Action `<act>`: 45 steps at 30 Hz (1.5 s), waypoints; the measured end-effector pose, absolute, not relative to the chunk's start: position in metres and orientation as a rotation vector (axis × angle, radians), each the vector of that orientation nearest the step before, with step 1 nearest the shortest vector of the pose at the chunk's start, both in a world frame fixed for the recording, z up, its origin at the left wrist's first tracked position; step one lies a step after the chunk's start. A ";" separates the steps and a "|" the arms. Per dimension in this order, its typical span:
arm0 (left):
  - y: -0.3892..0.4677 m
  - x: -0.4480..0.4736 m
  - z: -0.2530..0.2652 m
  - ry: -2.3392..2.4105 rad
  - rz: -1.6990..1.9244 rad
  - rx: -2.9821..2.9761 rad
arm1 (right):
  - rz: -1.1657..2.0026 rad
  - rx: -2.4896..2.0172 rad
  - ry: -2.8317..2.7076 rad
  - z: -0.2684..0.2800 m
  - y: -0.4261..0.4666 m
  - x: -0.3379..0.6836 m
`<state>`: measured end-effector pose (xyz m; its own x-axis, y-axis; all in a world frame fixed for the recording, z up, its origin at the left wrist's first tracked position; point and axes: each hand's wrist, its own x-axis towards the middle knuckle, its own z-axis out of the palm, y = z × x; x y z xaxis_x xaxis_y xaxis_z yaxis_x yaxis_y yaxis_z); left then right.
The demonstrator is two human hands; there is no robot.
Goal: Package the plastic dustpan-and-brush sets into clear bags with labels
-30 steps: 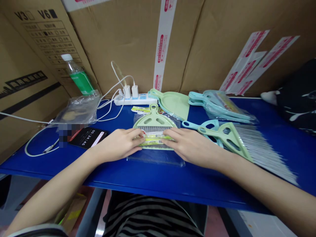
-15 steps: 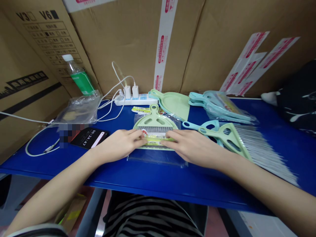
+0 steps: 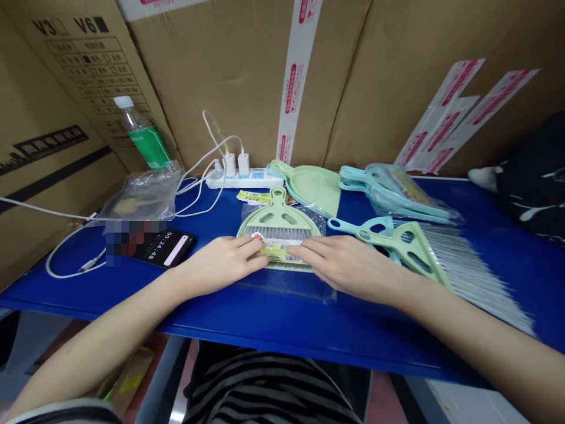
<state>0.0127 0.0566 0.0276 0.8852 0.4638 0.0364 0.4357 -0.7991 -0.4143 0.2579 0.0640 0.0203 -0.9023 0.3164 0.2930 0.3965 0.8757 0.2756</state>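
Note:
A light green dustpan (image 3: 318, 227) and a matching hand brush (image 3: 282, 219) lie together in front of me, bristles towards me, with clear plastic wrap (image 3: 291, 288) around or beneath them. Across the bristles rests a yellow and white label card (image 3: 278, 249). My left hand (image 3: 232, 259) has its thumb and fingers closed at the card's left end. Over the right part of the card, my right hand (image 3: 339, 259) lies with its fingers stretched out flat. Its thumb is hidden.
To the right are a green brush (image 3: 404, 247) and a blue brush (image 3: 359, 225). Behind stand a green dustpan (image 3: 315, 185) and wrapped blue dustpans (image 3: 392, 191). A phone (image 3: 163, 250), plastic bag (image 3: 141, 197), bottle (image 3: 150, 144) and power strip (image 3: 260, 181) with cables occupy the left and back.
The label card now lies flatter on the bristles. My right fingers have moved left and stretched over it, while my left hand stays at its left end.

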 end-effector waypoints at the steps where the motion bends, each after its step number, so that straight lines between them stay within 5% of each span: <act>1: 0.056 0.014 0.027 -0.666 0.110 -2.635 | -0.478 -0.548 -2.800 0.020 0.064 0.258; 45: 0.053 0.015 0.026 -0.791 -0.035 -2.871 | -0.148 -0.701 -2.887 0.017 0.066 0.260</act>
